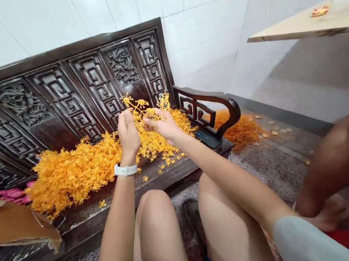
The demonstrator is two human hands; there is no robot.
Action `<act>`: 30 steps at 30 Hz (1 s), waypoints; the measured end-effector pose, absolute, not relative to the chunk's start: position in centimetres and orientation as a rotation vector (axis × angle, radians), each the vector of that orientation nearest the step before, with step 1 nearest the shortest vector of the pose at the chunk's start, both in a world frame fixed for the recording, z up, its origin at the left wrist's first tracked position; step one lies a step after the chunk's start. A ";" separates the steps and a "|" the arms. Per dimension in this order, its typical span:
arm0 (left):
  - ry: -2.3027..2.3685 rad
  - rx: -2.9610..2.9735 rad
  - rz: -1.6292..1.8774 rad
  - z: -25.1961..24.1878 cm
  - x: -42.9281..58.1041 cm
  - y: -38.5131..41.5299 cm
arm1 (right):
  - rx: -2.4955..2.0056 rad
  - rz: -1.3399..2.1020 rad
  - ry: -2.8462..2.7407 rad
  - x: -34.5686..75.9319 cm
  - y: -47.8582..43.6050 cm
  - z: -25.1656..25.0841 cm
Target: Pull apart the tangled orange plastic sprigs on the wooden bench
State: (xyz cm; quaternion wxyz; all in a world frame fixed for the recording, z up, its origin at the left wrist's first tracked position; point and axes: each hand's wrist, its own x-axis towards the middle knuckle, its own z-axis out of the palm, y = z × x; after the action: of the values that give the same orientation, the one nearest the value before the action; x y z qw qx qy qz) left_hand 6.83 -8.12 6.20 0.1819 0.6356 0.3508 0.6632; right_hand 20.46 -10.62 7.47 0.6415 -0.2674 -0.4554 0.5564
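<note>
Both my hands are raised over a dark carved wooden bench (85, 215). My left hand (128, 134), with a white watch on its wrist, is closed on the stem of an orange plastic sprig (137, 105). My right hand (162, 123) pinches the same sprig from the right side. The sprig's branching tips stick up above my fingers. Below and behind my hands, a long heap of the same orange plastic pieces (75, 172) covers the bench seat.
A dark phone (206, 137) lies at the bench's right end by the armrest (210, 107). More orange pieces (243, 128) are piled on the floor beyond. Torn cardboard (11, 227) and pink pieces (9, 195) sit at left. Another person's leg (331, 158) is at right, under a wooden tabletop (306, 23).
</note>
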 end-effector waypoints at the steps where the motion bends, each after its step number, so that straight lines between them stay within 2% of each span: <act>1: 0.986 1.783 1.939 6.7 7.7 -7.6 | -0.611 1.271 -1.070 20.7 -10.8 7.8; 6: 0.908 1.813 1.985 7.8 10.5 -5.9 | -0.671 1.352 -1.103 22.4 -11.2 8.8; 14: 0.902 2.199 1.595 7.4 12.4 -3.9 | -0.665 1.273 -0.876 25.3 -8.2 6.3; 20: 0.825 1.479 1.254 5.1 13.6 -1.6 | -0.558 1.609 -0.718 25.9 -6.0 4.6; 23: 0.849 1.259 1.242 4.0 14.0 -0.7 | -0.577 1.688 -0.649 25.2 -4.8 4.5; 30: 0.826 1.368 1.298 1.8 12.7 2.2 | -0.795 1.443 -0.729 22.9 -2.2 3.5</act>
State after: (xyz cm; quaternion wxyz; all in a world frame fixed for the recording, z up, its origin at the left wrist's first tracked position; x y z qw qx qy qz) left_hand 12.74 2.17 1.80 0.5154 0.5693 0.3438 0.5404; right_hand 22.90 -2.17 3.50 0.6211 -0.3457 -0.3172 0.6278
